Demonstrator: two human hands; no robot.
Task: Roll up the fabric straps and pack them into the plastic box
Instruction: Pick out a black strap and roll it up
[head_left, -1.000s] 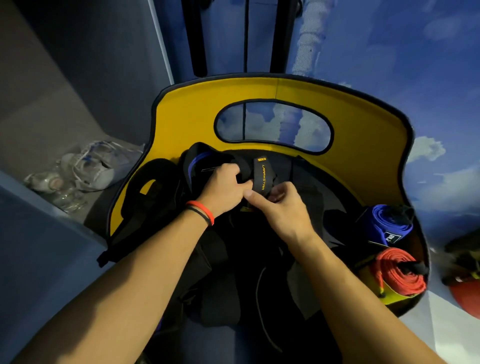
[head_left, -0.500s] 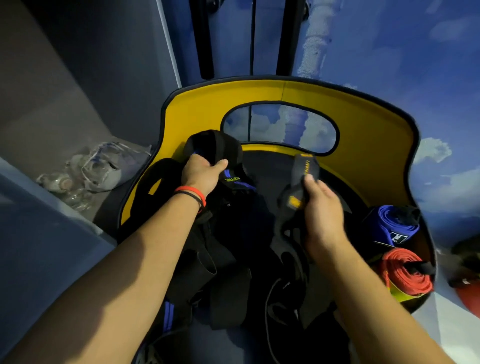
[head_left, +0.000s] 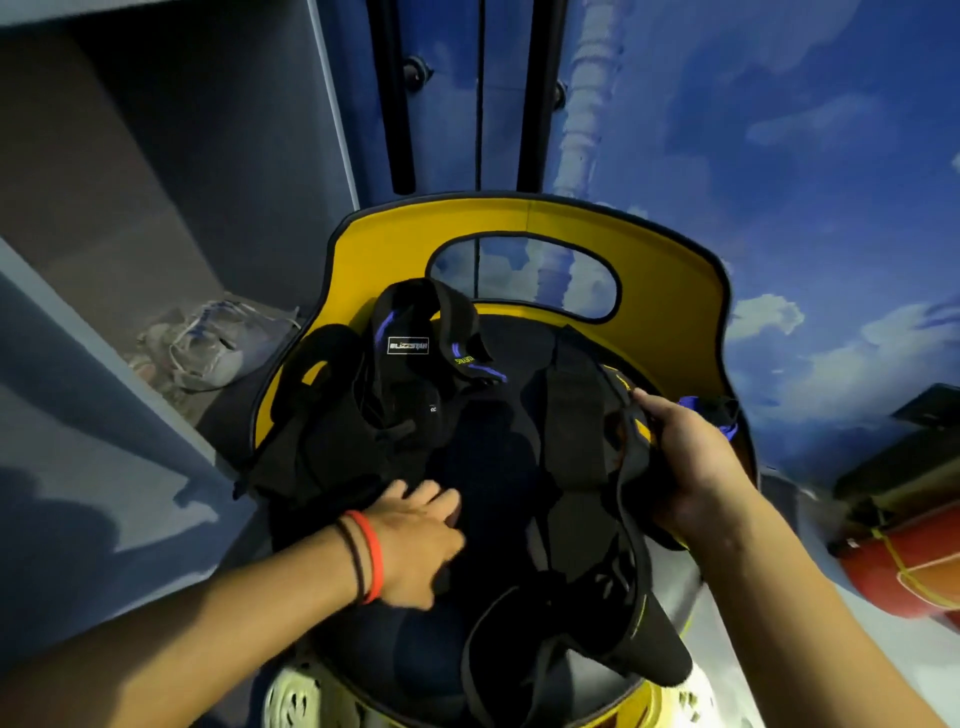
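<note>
Only one camera, worn on my head: wide-angle, looking forward and steeply down. My forearms come in from both lower corners, left hand (head_left: 415, 540) at lower centre, right hand (head_left: 691, 467) right of centre. The yellow box (head_left: 675, 291) fills the middle, near enough that the black strap (head_left: 643, 434) I grip shows its yellow patch.

Your left grip (head_left: 415, 540) lies palm down, its fingers loosely extended forward and holding nothing. That forearm comes in from the lower left, with a red band (head_left: 375, 556) and a black band (head_left: 354, 558) round the wrist. Your right grip (head_left: 691, 467) sits further forward, thumb and fingers curled round a black strap (head_left: 626, 467), its forearm coming in from the lower right.
</note>
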